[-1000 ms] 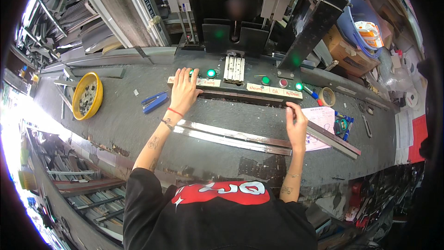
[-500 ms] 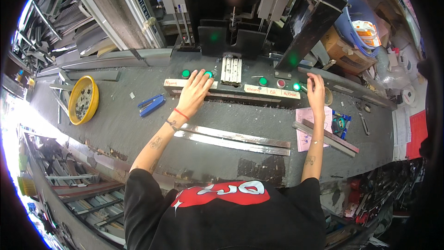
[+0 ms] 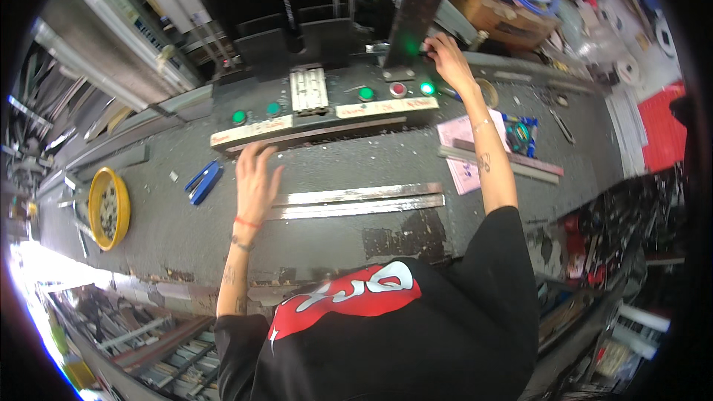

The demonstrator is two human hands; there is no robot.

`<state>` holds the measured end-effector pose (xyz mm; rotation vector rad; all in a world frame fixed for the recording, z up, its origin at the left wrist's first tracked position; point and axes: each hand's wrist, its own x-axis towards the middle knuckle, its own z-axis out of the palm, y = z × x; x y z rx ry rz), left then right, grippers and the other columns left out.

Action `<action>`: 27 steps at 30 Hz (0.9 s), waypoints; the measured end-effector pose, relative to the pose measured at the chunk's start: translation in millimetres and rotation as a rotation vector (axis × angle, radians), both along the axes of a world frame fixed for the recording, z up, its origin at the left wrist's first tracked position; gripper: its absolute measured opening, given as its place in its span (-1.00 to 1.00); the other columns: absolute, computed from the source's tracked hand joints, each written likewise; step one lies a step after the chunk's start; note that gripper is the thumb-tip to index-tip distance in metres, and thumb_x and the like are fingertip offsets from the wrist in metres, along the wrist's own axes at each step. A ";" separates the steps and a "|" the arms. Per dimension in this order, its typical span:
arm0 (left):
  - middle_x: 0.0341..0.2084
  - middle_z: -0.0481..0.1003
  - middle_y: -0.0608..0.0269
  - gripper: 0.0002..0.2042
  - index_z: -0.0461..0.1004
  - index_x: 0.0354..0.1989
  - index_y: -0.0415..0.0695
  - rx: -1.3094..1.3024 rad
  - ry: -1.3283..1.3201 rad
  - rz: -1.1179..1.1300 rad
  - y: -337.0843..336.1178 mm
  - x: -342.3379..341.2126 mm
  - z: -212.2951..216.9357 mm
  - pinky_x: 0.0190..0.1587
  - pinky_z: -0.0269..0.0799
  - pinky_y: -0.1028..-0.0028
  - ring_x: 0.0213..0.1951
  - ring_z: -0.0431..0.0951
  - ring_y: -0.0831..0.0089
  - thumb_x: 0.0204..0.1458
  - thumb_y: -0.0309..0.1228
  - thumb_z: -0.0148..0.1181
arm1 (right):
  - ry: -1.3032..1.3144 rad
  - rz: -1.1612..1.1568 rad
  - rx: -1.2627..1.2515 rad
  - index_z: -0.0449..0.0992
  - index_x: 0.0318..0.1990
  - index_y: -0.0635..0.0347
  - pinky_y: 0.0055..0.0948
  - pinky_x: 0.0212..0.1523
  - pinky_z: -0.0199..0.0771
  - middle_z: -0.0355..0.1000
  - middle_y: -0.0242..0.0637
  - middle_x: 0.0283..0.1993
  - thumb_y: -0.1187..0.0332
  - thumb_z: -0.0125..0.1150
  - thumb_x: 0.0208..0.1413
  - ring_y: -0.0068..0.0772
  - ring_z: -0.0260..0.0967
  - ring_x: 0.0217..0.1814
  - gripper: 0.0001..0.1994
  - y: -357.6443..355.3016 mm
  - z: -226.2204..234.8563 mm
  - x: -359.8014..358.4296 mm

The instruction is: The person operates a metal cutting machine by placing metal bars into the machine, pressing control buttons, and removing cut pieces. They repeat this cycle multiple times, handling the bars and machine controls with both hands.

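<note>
My left hand (image 3: 255, 184) is over the grey bench, fingers apart and holding nothing. It is beside the left end of two shiny metal strips (image 3: 356, 209) lying side by side. My right hand (image 3: 450, 63) reaches to the machine's dark post (image 3: 422, 7), its fingers curled by a small dark part I cannot make out. Below that hand a green button (image 3: 427, 89) glows, beside a red button (image 3: 398, 90) and another green button (image 3: 366, 93). Two more green buttons, one a left-hand button (image 3: 239, 116), flank a ridged silver metal block (image 3: 309, 90) on the machine base.
At left are a yellow bowl (image 3: 127, 215) of small dark bits and a blue stapler (image 3: 202, 182). Pink paper (image 3: 466, 182), grey bars (image 3: 535, 168), a tape measure (image 3: 521, 134) and a tape roll (image 3: 488, 93) lie right. A cardboard box (image 3: 490, 18) stands behind.
My left hand has come off a green button and back toward me, over the bench. My right hand has moved farther out, past the lit button to the post. The view has shifted.
</note>
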<state>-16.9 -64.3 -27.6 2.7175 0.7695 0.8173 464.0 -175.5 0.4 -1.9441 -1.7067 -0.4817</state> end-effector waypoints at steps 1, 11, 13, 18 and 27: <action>0.08 0.27 0.06 -0.59 0.35 0.03 -0.13 -0.029 -0.006 0.027 -4.0 -11.2 -3.0 0.23 0.10 0.17 0.18 0.20 0.07 -0.03 -0.47 0.23 | -0.019 -0.062 0.004 0.42 -0.19 0.24 -0.13 -0.06 0.34 0.33 -0.16 -0.15 0.58 0.17 -0.06 -0.01 0.28 -0.05 -0.77 -9.0 3.2 4.3; -0.03 0.34 0.09 -0.65 0.39 -0.06 -0.14 -0.157 0.108 0.034 -43.9 -67.8 -25.4 0.13 0.18 0.18 0.08 0.28 0.09 -0.05 -0.37 0.26 | -0.059 -0.575 -0.099 0.41 -0.03 0.22 -0.13 0.15 0.21 0.37 -0.08 0.02 0.51 0.01 0.10 0.05 0.22 0.13 -0.74 -263.4 31.2 47.6; -0.03 0.34 0.11 -0.61 0.40 -0.07 -0.11 -0.174 0.140 -0.037 -54.8 -59.1 -27.0 0.10 0.20 0.18 0.07 0.29 0.10 -0.09 -0.29 0.30 | 0.048 -0.630 -0.098 0.40 -0.04 0.22 -0.13 0.11 0.22 0.39 -0.10 -0.03 0.52 0.04 0.08 0.03 0.25 0.07 -0.74 -327.4 24.8 35.0; -0.14 0.38 0.19 -0.57 0.44 -0.16 -0.09 -0.060 0.179 -0.263 -66.8 -34.8 -33.6 0.04 0.24 0.21 -0.06 0.33 0.15 -0.18 -0.15 0.34 | 0.109 -0.800 -0.210 0.39 0.01 0.21 -0.18 0.09 0.24 0.39 -0.12 -0.01 0.59 0.07 0.04 -0.03 0.26 0.04 -0.67 -420.5 -1.7 2.4; -0.09 0.38 0.14 -0.44 0.32 0.06 -0.13 0.075 0.219 -0.187 -43.1 -20.2 -21.1 0.14 0.16 0.19 -0.01 0.36 0.23 -0.03 0.00 0.15 | 0.077 -0.931 -0.079 0.26 0.19 0.22 -0.09 0.25 0.08 0.15 0.09 0.17 0.45 0.02 0.13 0.12 0.06 0.27 -0.57 -378.2 -68.1 -26.6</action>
